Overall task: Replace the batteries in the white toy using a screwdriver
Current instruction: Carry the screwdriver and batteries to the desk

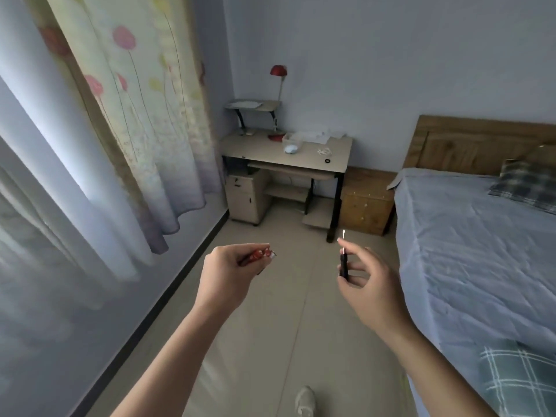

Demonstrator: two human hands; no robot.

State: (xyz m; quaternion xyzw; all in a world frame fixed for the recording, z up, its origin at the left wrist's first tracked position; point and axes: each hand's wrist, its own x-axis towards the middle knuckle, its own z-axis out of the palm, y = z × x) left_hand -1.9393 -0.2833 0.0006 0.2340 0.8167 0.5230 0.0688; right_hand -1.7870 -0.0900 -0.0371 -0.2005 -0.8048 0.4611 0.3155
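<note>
My left hand (227, 270) is closed around small red batteries (261, 254), whose ends stick out past my fingers. My right hand (368, 284) pinches a small screwdriver (343, 260) with a black handle, its thin metal shaft pointing up. Both hands are held out in front of me over the floor. Far ahead, a small white rounded object, apparently the white toy (290, 149), lies on the beige desk (264, 152).
A red lamp (278, 72), papers and a small black ring (327, 161) sit on the desk. A drawer unit (245, 194) stands under it, a wooden nightstand (365, 203) beside it. The bed (469, 251) fills the right side, curtains (126, 121) the left. My shoe (305, 400) is on the tiled floor.
</note>
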